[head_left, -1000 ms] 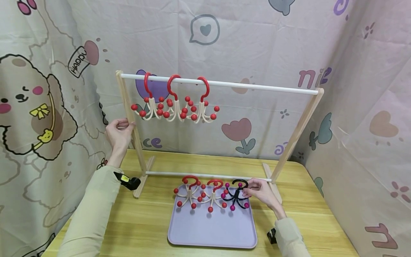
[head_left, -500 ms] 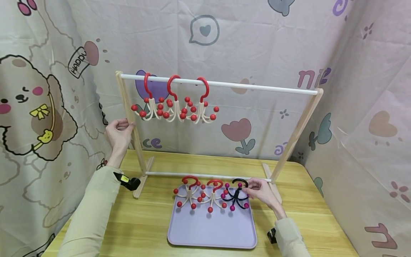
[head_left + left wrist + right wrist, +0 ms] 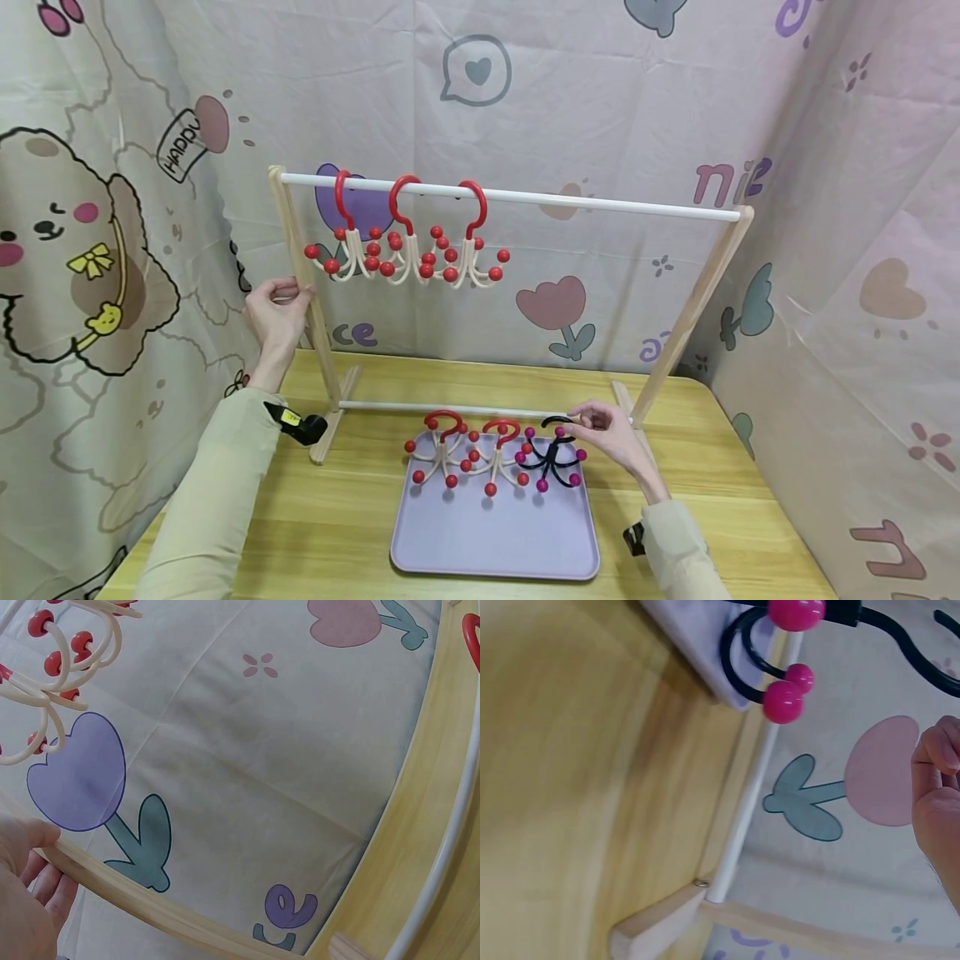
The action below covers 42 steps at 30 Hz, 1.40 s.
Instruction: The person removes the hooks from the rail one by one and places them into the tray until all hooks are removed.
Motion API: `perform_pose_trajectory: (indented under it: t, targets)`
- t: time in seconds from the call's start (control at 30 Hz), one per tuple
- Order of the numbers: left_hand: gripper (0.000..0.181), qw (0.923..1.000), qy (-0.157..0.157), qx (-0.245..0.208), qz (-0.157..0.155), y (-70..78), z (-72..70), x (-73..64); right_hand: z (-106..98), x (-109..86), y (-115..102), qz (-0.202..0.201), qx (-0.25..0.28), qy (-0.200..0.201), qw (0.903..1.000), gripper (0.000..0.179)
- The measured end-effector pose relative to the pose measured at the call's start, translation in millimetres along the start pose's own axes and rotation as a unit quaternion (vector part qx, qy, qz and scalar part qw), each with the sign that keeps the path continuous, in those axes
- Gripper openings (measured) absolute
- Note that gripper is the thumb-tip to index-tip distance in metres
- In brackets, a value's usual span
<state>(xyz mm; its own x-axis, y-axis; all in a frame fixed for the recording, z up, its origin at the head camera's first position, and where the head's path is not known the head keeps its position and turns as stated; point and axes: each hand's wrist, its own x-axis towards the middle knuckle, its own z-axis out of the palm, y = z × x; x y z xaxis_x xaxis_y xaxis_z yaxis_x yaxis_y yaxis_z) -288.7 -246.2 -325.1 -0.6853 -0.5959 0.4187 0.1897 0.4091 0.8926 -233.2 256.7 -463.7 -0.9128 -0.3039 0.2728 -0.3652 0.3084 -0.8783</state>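
My left hand (image 3: 276,312) grips the left wooden post (image 3: 321,333) of a hanging rack, thumb and fingers on either side of it. Three claw hangers (image 3: 411,250) with red hooks and red balls hang from the rack's white top rail (image 3: 600,200), toward its left. On the lilac tray (image 3: 495,542) sit two more red-hooked claw hangers (image 3: 497,458) and, at the right, a black claw hanger (image 3: 552,454) with pink balls. Beside the black hook is my right hand (image 3: 611,433); in the right wrist view its fingers (image 3: 937,746) are bent, with a gap to the hook.
The rack's white lower bar (image 3: 450,407) runs just behind the tray. Its right post (image 3: 693,317) rises behind the right hand, and its feet (image 3: 326,437) stand on the wooden table (image 3: 330,533). A printed curtain (image 3: 637,100) encloses the back and sides.
My right hand has risen slightly from the black hanger's upper arms to the level of its hook. The hanger stays in place, and the left hand keeps its grip on the post.
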Motion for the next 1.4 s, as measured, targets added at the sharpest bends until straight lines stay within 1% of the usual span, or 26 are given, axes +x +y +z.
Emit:
perform_pose_trajectory:
  t: [0.13, 0.33, 0.47, 0.67, 0.73, 0.77, 0.8, 0.9, 1.0, 1.03, 1.13, 1.23, 1.4]
  targets:
    - [0.03, 1.0, 0.001, 0.0, 0.002, 0.3, 0.4, -0.9, -2.9, 5.9, -7.2, -0.024, -0.004, 0.009, 0.9997, 0.023]
    - [0.029, 1.0, 0.005, 0.0, -0.001, 0.8, 0.4, -0.7, -6.8, 22.7, -23.4, -0.063, -0.019, 0.053, 0.9964, 0.02]
    - [0.03, 1.0, 0.002, 0.006, -0.003, 1.3, -0.3, -0.7, -10.7, 36.1, -40.7, -0.079, -0.02, 0.08, 0.9935, 0.018]
    - [0.032, 0.9999, -0.001, 0.011, -0.005, 1.7, -0.7, 0.1, -14.7, 56.4, -71.8, -0.086, -0.034, 0.098, 0.9909, 0.018]
    - [0.031, 0.9999, 0.0, 0.011, -0.006, 1.5, -0.6, 0.4, -14.0, 60.4, -91.7, -0.088, -0.042, 0.099, 0.9903, 0.019]
    - [0.032, 0.9999, 0.001, 0.012, -0.006, 1.4, -0.6, 0.5, -13.5, 62.5, -101.9, -0.086, -0.04, 0.099, 0.9905, 0.019]
    - [0.032, 0.9999, 0.001, 0.012, -0.007, 1.3, -0.6, 0.7, -13.7, 66.2, -107.1, -0.088, -0.039, 0.1, 0.9904, 0.019]
    - [0.031, 0.9999, 0.0, 0.013, -0.006, 0.8, -0.3, 0.8, -12.3, 72.1, -135.7, -0.097, -0.033, 0.1, 0.9897, 0.021]
    - [0.031, 0.9999, -0.001, 0.016, -0.006, 0.6, -0.2, 1.0, -12.6, 82.0, -150.8, -0.11, -0.036, 0.106, 0.9877, 0.022]
    - [0.031, 0.9998, -0.001, 0.017, -0.006, 0.7, -0.2, 1.1, -11.8, 83.1, -161.3, -0.11, -0.039, 0.108, 0.9872, 0.023]
    - [0.031, 0.9997, -0.002, 0.021, -0.009, 1.1, -0.5, 1.6, -10.6, 90.7, -178.4, -0.12, -0.041, 0.115, 0.9852, 0.023]
    - [0.031, 0.9997, -0.003, 0.023, -0.011, 1.9, -0.8, 1.4, -8.0, 98.2, -193.4, -0.126, -0.039, 0.114, 0.9847, 0.024]
    - [0.032, 0.9996, -0.003, 0.025, -0.01, 1.9, -0.9, 0.3, -1.6, 111.9, -211.8, -0.13, -0.043, 0.114, 0.984, 0.026]
